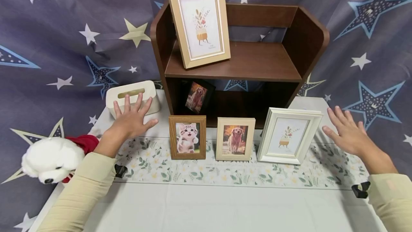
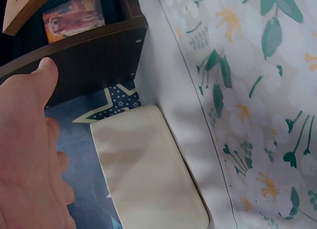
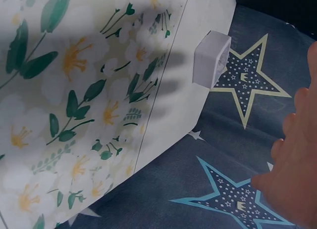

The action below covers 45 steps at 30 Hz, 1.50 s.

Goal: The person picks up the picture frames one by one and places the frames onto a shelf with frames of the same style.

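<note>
My left hand (image 1: 130, 117) is held with fingers spread, overlapping a cream tissue box (image 1: 154, 97) in the head view. In the left wrist view the hand shows beside that box, holding nothing. To the right, my right hand (image 1: 351, 137) is spread and bare beside a white picture frame (image 1: 288, 137). Left of that frame stand a light wood frame (image 1: 235, 139) with a dog photo and a brown wood frame (image 1: 187, 139) with a kitten photo. A large light wood frame (image 1: 201, 24) leans on the upper shelf; a black frame (image 1: 196, 97) sits tilted on the lower one.
A dark brown two-tier shelf (image 1: 257, 60) stands at the table's back. A white plush dog (image 1: 53, 156) in red lies at the left edge. Under the front frames runs a floral runner (image 1: 206, 173). A small pale box (image 3: 210, 58) sits at the table's edge.
</note>
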{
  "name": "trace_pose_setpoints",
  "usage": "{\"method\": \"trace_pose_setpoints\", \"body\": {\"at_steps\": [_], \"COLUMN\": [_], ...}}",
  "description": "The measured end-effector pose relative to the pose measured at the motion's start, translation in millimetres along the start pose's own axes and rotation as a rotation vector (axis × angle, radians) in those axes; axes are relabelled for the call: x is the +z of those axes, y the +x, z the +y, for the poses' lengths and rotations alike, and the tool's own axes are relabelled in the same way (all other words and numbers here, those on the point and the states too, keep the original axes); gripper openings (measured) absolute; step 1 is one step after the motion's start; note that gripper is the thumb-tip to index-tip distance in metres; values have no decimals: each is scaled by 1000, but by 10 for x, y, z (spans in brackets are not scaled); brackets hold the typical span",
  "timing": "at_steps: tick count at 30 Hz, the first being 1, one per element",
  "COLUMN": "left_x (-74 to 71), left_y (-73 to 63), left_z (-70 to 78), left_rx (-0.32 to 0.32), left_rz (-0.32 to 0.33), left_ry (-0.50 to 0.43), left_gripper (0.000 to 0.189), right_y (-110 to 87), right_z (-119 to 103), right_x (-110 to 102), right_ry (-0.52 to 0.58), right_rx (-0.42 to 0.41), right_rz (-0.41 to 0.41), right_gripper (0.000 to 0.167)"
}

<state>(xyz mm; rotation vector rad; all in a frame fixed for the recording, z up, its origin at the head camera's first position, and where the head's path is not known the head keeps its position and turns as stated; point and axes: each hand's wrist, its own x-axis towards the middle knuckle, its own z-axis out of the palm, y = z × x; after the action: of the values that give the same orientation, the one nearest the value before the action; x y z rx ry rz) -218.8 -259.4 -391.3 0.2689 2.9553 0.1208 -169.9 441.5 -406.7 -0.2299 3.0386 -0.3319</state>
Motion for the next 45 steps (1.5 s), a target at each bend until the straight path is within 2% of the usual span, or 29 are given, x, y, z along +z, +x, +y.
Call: {"method": "trace_pose_setpoints", "body": {"at_steps": [12,20,24,27,30,33,36,40,42,45], "left_x": [33,-2,-24,-71,-119,-151,-187,-273,-323,-385], "left_y": [-12,-7,13,46,99,155,194,247,275,307], "left_z": [-51,-58,-50,-14,37,107,177,278,336,428], "left_rx": [-2,14,52,112,178,205,208,260,298,325], "left_rz": [-3,36,55,113,208,289,343,370,378,402], "left_ry": [-62,-62,-152,-278,-380,-461,-567,-782,-871,-947], "left_gripper": [86,90,89,86,84,81,79,79,81,86], "right_y": [14,-7,-19,-37,-80,-145,-186,-222,-240,-249], "right_z": [34,31,25,21,6,-17,-66,-172,-223,-287], "right_x": [59,100,124,135,148,193,268,377,418,461], "right_ry": [6,48,115,175,269,399,626,982,1051,1047], "right_rx": [-3,-18,-51,-63,-50,-44,-115,-280,-312,-304], "right_rz": [-19,7,31,70,120,186,246,266,263,265], "right_gripper": [75,76,79,84,83,79,77,77,77,76]}}
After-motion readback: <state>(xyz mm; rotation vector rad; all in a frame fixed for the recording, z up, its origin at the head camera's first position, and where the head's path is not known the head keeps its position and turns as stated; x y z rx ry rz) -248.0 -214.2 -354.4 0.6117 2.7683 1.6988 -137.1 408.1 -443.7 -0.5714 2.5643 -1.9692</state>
